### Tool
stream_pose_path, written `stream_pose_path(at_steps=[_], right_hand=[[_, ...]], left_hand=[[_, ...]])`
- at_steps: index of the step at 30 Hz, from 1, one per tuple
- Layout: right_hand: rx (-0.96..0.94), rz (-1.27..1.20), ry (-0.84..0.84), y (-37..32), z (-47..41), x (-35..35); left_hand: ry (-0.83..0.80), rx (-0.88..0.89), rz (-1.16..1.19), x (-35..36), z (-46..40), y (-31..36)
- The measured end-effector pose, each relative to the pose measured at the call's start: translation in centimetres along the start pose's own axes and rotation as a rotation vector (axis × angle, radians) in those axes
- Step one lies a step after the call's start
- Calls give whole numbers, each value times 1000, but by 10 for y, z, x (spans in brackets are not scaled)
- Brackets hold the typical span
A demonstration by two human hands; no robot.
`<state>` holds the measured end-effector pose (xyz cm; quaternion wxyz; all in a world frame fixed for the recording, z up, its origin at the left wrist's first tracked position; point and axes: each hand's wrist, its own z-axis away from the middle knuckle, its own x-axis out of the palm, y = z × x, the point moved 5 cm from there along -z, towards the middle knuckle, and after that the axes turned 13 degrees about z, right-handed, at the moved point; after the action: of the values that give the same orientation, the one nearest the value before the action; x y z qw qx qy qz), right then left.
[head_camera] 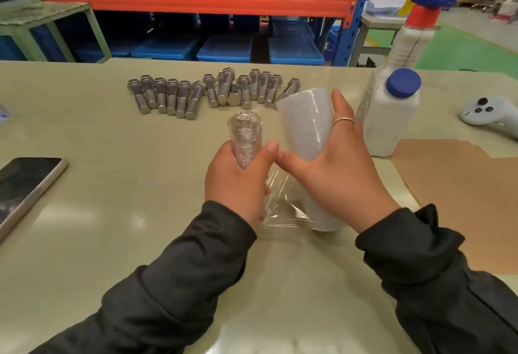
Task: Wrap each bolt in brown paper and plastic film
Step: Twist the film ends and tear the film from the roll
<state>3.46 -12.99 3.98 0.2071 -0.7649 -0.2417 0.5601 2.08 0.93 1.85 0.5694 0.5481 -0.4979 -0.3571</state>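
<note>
My left hand (pixel 238 180) grips a bolt (pixel 246 135) bundled in brown paper and clear film, held upright above the table. My right hand (pixel 336 168) wraps round a roll of plastic film (pixel 302 123), standing on end just right of the bundle. A loose sheet of film (pixel 283 202) stretches between the roll and the bundle, below my hands. Several bare steel bolts (pixel 179 98) lie in a row at the back of the table. Brown paper sheets (pixel 462 199) lie flat at the right.
A phone (pixel 25 188) lies at the table's left edge. A white bottle with a blue cap (pixel 389 115) and a tall spray bottle (pixel 414 34) stand right of the roll. A white controller (pixel 487 114) rests at far right. Shelving with blue bins stands behind.
</note>
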Motion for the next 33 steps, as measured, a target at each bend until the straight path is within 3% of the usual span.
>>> stream_pose_path(at_steps=[9,15,33], right_hand=[[61,40,33,-4,-2,1],[91,58,-22,-5,-9,6],[201,345,-166,-23,-21,24]], left_hand=[[-56,345,-259,8,16,20],[-59,405,-313,10,16,22],[68,162,-262,2,9,17]])
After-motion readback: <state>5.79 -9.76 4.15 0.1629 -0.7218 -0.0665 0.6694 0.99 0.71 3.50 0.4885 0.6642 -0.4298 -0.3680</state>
